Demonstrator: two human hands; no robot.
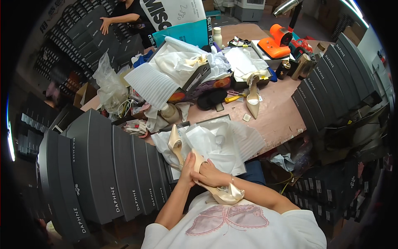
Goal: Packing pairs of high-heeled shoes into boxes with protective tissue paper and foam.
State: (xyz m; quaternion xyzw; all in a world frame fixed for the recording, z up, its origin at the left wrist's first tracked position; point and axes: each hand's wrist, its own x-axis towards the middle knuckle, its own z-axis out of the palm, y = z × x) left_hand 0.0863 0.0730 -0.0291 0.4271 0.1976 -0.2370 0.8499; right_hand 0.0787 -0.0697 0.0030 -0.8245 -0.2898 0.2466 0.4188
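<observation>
My left hand (188, 171) and right hand (212, 175) wrap around a cream shoe (224, 196), with another shoe (175, 145) just beyond my grip on white paper (212, 139), and grey boxes (122, 172) to its left.

Dark grey boxes in left stack (93, 170): one same pale capital-letter word on each of several, standing sideways. Dark grey boxes in right stack (331, 83): same word, slanted. White-and-teal package (186, 35) at back: big black capitals on white part, handwritten marks beside. Dark boxes at lower right (325, 191): white labels, print too small for reading.
</observation>
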